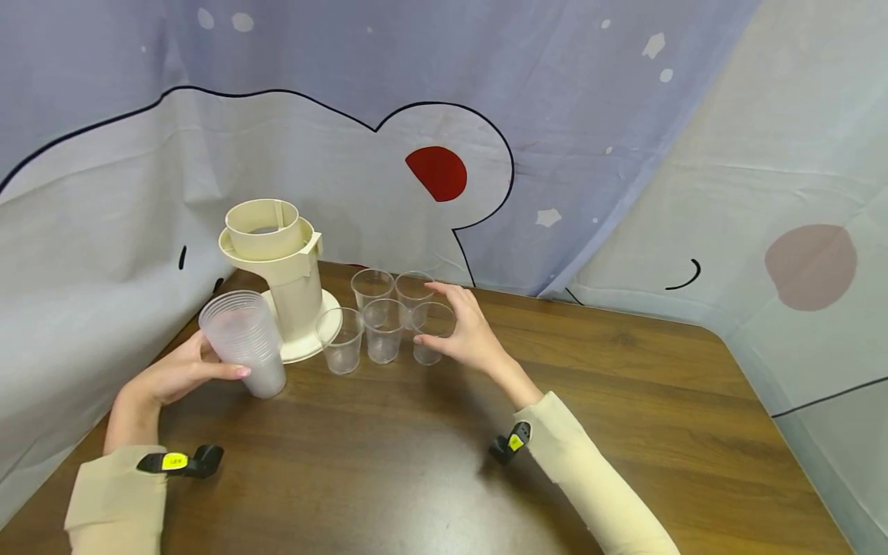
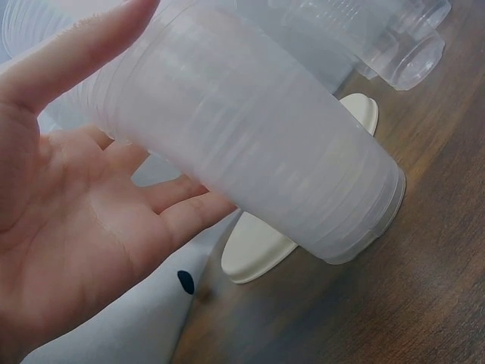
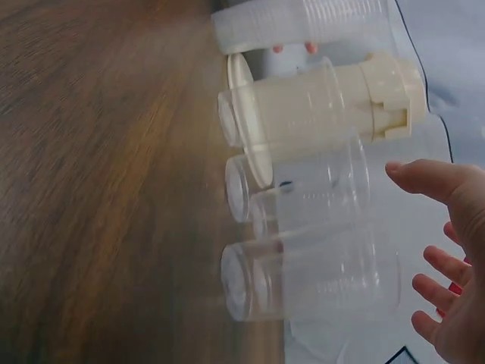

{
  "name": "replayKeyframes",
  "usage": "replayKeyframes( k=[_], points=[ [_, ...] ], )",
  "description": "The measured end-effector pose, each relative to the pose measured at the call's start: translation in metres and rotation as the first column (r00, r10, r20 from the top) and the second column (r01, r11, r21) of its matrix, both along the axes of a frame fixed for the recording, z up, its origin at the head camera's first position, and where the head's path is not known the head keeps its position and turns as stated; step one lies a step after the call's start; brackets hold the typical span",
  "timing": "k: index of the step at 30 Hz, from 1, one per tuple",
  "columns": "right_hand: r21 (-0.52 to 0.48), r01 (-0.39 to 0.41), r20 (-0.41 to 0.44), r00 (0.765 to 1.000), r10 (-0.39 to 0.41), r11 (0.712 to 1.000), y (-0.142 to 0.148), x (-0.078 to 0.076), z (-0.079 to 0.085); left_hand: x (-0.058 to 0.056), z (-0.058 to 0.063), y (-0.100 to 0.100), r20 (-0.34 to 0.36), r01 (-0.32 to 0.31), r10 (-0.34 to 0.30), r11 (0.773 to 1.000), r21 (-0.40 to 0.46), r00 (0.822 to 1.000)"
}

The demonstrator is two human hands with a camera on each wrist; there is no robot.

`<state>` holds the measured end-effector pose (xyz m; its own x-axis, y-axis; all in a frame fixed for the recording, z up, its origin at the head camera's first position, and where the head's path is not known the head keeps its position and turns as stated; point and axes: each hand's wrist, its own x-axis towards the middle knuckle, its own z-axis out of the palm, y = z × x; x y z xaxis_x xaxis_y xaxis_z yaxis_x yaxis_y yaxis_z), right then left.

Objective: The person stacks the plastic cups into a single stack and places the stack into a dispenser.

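Observation:
My left hand (image 1: 169,375) holds a stack of nested clear plastic cups (image 1: 243,339), its thumb along the near side and the other fingers behind. The stack leans a little, and its base is at or just above the table. Several single clear cups stand upright in two rows to the right. Around the rim of the rightmost front cup (image 1: 428,351), my right hand (image 1: 472,327) has its thumb and fingers spread apart. In the right wrist view a gap shows between the fingers of the right hand (image 3: 458,265) and the cups (image 3: 326,280).
Just behind the stack stands a cream plastic cup dispenser (image 1: 297,297) on a round base. The brown wooden table (image 1: 388,462) reaches back to a patterned cloth backdrop (image 1: 333,169), which hangs close behind the cups and dispenser.

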<state>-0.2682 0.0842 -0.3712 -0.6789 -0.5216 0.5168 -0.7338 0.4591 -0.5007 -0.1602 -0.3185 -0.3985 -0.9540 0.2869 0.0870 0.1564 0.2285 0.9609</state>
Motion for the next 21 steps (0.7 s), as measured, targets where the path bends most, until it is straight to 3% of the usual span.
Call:
replayKeyframes(
  k=[12,21],
  points=[
    [-0.055,0.036,0.156,0.987,-0.028,0.998,0.015,-0.009,-0.016,0.0,0.0,0.0,-0.01,0.002,-0.002,1.0,0.002,1.0],
    [-0.092,0.038,0.307,0.952,-0.008,0.995,0.017,-0.013,-0.025,0.0,-0.002,-0.002,-0.018,0.002,-0.002,1.0,0.0,1.0]
  ],
)
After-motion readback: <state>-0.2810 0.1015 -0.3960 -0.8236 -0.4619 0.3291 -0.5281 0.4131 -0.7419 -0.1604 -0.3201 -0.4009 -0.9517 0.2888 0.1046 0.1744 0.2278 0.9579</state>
